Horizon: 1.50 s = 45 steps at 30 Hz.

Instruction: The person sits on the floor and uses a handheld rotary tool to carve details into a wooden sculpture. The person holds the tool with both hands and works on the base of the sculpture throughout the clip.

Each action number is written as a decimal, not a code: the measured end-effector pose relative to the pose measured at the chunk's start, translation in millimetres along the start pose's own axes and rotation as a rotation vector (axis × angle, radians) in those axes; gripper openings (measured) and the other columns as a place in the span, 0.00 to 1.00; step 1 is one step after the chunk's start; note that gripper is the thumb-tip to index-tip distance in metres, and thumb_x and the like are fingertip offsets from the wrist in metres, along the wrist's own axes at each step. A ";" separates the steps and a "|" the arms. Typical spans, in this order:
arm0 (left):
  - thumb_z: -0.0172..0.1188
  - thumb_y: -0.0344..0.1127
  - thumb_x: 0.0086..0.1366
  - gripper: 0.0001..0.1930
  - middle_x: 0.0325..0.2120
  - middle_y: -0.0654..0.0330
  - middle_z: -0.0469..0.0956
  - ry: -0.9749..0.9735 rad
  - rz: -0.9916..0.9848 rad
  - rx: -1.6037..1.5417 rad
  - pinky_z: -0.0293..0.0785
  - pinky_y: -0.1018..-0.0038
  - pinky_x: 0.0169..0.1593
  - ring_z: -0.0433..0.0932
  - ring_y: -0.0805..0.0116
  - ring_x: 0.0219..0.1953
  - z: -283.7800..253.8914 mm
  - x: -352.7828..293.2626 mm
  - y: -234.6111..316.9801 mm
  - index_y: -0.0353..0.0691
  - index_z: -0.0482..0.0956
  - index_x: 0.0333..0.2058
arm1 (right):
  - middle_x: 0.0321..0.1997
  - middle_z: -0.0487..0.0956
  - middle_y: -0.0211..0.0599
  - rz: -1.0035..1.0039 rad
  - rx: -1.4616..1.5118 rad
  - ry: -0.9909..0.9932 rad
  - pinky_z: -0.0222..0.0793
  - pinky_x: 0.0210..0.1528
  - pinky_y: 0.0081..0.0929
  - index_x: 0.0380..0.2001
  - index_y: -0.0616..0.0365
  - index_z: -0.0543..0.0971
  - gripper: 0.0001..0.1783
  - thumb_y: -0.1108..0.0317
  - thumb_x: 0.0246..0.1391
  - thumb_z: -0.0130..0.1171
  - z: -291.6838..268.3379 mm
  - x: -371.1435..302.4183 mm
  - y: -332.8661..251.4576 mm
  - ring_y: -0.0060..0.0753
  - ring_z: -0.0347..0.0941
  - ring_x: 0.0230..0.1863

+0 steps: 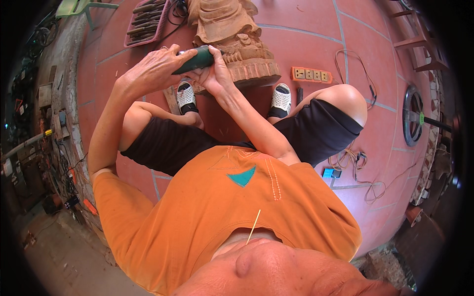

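Both my hands are on a dark green, cylindrical power tool point(200, 60), in front of a carved wooden statue point(222, 29) with folds like a robe. My left hand point(157, 68) is closed round the tool's left end. My right hand point(213, 74) grips it near the other end, its thumb raised along the body. The tool's tip lies beside the statue's lower part, and I cannot make out whether it touches the wood. The statue's base point(252, 74) rests low between my feet.
A pink basket point(129, 37) of chisel-like tools stands left of the statue. To its right lies an orange power strip point(311, 75) with a cord. A phone-like device point(332, 172) and looped cable point(350, 157) lie by my right knee. A round, wheel-like base point(412, 116) stands farther right.
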<state>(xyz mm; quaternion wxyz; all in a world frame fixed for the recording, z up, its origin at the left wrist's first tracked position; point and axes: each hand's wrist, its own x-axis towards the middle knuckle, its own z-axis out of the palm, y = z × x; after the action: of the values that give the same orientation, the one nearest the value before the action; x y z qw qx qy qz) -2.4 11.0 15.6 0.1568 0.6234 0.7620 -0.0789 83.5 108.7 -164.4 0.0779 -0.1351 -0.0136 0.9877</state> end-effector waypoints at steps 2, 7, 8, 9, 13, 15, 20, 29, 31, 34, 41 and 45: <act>0.64 0.30 0.56 0.37 0.43 0.48 0.73 0.003 -0.004 0.008 0.74 0.59 0.49 0.78 0.48 0.43 1.3 -0.7 0.3 0.47 0.64 0.65 | 0.44 0.81 0.42 0.003 0.004 -0.014 0.83 0.40 0.50 0.48 0.52 0.69 0.23 0.47 0.61 0.55 -0.7 1.0 0.3 0.46 0.83 0.43; 0.64 0.30 0.56 0.37 0.43 0.47 0.73 0.006 -0.001 0.019 0.74 0.58 0.50 0.78 0.47 0.44 2.4 -1.4 0.4 0.47 0.64 0.65 | 0.45 0.81 0.42 0.008 0.006 -0.030 0.83 0.41 0.50 0.48 0.52 0.69 0.22 0.48 0.61 0.55 -2.2 1.1 0.4 0.46 0.83 0.44; 0.64 0.30 0.56 0.37 0.44 0.47 0.73 0.005 0.000 0.023 0.74 0.58 0.50 0.78 0.47 0.44 2.4 -1.5 0.9 0.47 0.64 0.65 | 0.45 0.81 0.42 0.009 0.007 -0.028 0.83 0.41 0.50 0.48 0.52 0.69 0.22 0.48 0.61 0.55 -2.7 1.4 0.8 0.46 0.83 0.44; 0.64 0.30 0.56 0.37 0.44 0.47 0.73 0.006 0.000 0.025 0.74 0.58 0.50 0.78 0.47 0.44 3.1 -1.6 0.6 0.47 0.64 0.65 | 0.45 0.81 0.42 0.010 0.007 -0.026 0.83 0.41 0.50 0.48 0.51 0.70 0.22 0.48 0.61 0.55 -3.2 1.5 1.1 0.46 0.82 0.44; 0.64 0.30 0.56 0.37 0.44 0.47 0.73 -0.002 -0.005 0.020 0.74 0.58 0.50 0.78 0.47 0.43 2.1 -1.7 1.3 0.47 0.64 0.65 | 0.45 0.81 0.42 0.030 0.020 -0.045 0.83 0.42 0.49 0.47 0.51 0.70 0.21 0.48 0.61 0.56 -4.4 1.5 0.5 0.45 0.82 0.45; 0.63 0.30 0.56 0.36 0.43 0.47 0.73 0.001 -0.006 0.016 0.74 0.59 0.50 0.78 0.47 0.43 1.7 -2.6 1.8 0.47 0.64 0.65 | 0.45 0.81 0.42 0.030 0.011 -0.049 0.83 0.42 0.49 0.47 0.50 0.70 0.21 0.48 0.61 0.55 -4.3 1.9 0.6 0.45 0.83 0.45; 0.63 0.30 0.56 0.36 0.43 0.47 0.73 0.022 0.007 0.013 0.74 0.59 0.50 0.78 0.48 0.43 3.0 -3.4 1.0 0.46 0.64 0.65 | 0.45 0.81 0.41 0.024 -0.021 -0.029 0.83 0.42 0.48 0.47 0.50 0.70 0.21 0.46 0.61 0.55 -2.7 0.7 0.0 0.44 0.83 0.45; 0.64 0.32 0.57 0.35 0.43 0.48 0.73 0.012 0.023 0.013 0.74 0.59 0.49 0.77 0.48 0.43 2.0 -1.4 -0.3 0.47 0.64 0.65 | 0.46 0.80 0.43 0.000 -0.018 -0.016 0.83 0.43 0.49 0.48 0.53 0.69 0.24 0.46 0.61 0.55 0.0 -2.0 -1.3 0.46 0.82 0.45; 0.64 0.32 0.58 0.35 0.43 0.48 0.73 0.010 0.015 0.011 0.74 0.59 0.49 0.77 0.48 0.43 2.9 -0.5 -0.2 0.47 0.64 0.65 | 0.46 0.80 0.44 -0.008 -0.013 -0.015 0.83 0.43 0.49 0.49 0.53 0.69 0.24 0.47 0.61 0.55 1.1 -3.0 -1.6 0.46 0.82 0.46; 0.64 0.32 0.57 0.35 0.44 0.48 0.73 0.024 0.021 0.010 0.74 0.59 0.50 0.77 0.48 0.44 4.2 -0.8 -1.4 0.47 0.64 0.65 | 0.46 0.79 0.44 -0.016 -0.015 -0.016 0.84 0.43 0.49 0.49 0.54 0.68 0.24 0.47 0.61 0.55 2.4 -3.8 -1.7 0.46 0.82 0.46; 0.66 0.31 0.54 0.35 0.40 0.46 0.76 0.061 0.047 0.012 0.76 0.60 0.48 0.79 0.48 0.43 2.1 -0.3 0.4 0.42 0.65 0.62 | 0.46 0.80 0.43 -0.022 -0.018 -0.012 0.84 0.43 0.48 0.49 0.54 0.68 0.25 0.46 0.61 0.55 2.1 -4.2 -2.0 0.46 0.82 0.46; 0.66 0.30 0.53 0.36 0.41 0.46 0.76 0.059 0.052 0.012 0.76 0.60 0.48 0.79 0.48 0.43 1.9 -0.1 0.1 0.42 0.65 0.62 | 0.46 0.79 0.44 -0.026 -0.019 -0.022 0.84 0.42 0.48 0.49 0.54 0.68 0.25 0.46 0.61 0.55 1.8 -4.0 -1.7 0.46 0.82 0.46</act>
<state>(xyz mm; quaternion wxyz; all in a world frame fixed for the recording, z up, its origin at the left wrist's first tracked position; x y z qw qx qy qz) -2.0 10.4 13.9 0.1324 0.6459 0.7494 -0.0607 87.1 109.8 -161.5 0.0895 -0.1248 -0.0256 0.9878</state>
